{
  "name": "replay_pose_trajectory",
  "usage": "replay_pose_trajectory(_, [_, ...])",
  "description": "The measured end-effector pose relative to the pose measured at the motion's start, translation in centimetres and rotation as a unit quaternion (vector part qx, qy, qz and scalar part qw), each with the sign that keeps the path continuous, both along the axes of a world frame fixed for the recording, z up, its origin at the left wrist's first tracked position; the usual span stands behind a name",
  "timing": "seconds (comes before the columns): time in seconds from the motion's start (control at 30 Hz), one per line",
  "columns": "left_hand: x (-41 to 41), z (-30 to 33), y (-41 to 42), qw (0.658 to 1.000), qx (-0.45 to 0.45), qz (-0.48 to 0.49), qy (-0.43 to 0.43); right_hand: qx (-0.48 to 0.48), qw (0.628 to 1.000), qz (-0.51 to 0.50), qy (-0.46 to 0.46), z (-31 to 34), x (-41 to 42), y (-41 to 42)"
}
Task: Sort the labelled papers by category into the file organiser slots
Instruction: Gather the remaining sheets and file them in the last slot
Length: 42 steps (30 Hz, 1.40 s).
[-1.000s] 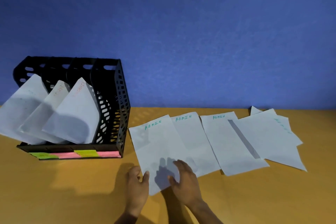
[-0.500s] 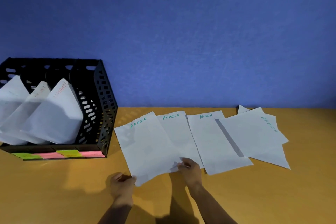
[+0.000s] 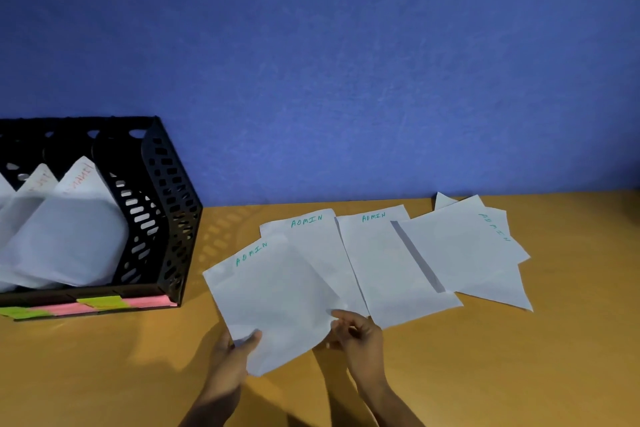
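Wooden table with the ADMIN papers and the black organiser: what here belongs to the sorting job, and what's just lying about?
Belongs to the job:
- white ADMIN-labelled sheet, gripped by left hand and right hand
- other white ADMIN sheets on the table
- black perforated plastic file organiser with pink and green sticky labels

Just there:
- orange-brown wooden table
- blue wall

A white paper sheet lettered ADMIN in green lies tilted at six o'clock, overlapping more white ADMIN sheets fanned toward three o'clock. The black perforated plastic file organiser stands at nine o'clock, holding leaning white papers.
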<state>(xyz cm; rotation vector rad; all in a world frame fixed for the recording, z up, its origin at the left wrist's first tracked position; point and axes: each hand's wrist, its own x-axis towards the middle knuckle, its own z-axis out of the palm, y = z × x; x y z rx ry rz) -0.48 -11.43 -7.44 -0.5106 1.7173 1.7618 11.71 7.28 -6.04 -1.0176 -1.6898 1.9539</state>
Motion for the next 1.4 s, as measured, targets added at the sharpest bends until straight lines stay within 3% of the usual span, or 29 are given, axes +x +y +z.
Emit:
replay_pose_trajectory(0.1, [0.6, 0.9, 1.2, 0.997, -0.011, -0.030, 0.073, 0.027, 0.999, 0.020, 0.012, 0.1, 1.7, 0.7])
replay_pose_trajectory(0.17, [0.7, 1.4, 1.9, 0.994, -0.007, -0.054, 0.096, 0.027, 0.999, -0.031, -0.016, -0.5, 2.7, 1.4])
replay_pose_trajectory(0.3, [0.5, 1.4, 2.9, 0.991, 0.015, -0.087, 0.101, 0.025, 0.964, -0.187, -0.185, -2.6, 4.7, 4.3])
replay_pose_trajectory(0.37, [0.5, 1.1, 3.3, 0.992, 0.013, -0.093, 0.088, -0.014, 0.946, -0.229, -0.227, -3.1, 5.1, 5.7])
replay_pose_trajectory(0.7, [-0.1, -0.4, 4.3, 0.988, -0.112, -0.094, 0.045, -0.191, 0.945, -0.254, -0.077, -3.0, 2.6, 9.4])
replay_pose_trajectory(1.0, [-0.7, -0.3, 5.0, 0.978, -0.169, -0.100, 0.064, -0.263, 0.947, -0.187, -0.007, 1.4, 1.9, 7.4])
replay_pose_trajectory(1.13, [-0.7, -0.6, 5.4, 0.987, -0.138, -0.049, 0.063, -0.282, 0.949, -0.133, -0.051, 2.2, 2.0, 4.1])
replay_pose_trajectory(1.27, [-1.0, -0.9, 5.8, 0.998, -0.058, 0.022, -0.030, -0.290, 0.949, -0.074, -0.104, 1.5, 1.8, 0.5])
replay_pose_trajectory(1.4, [-0.9, -0.6, 6.1, 0.998, -0.045, -0.036, 0.001, -0.298, 0.944, 0.060, -0.126, 1.8, 1.8, -0.7])
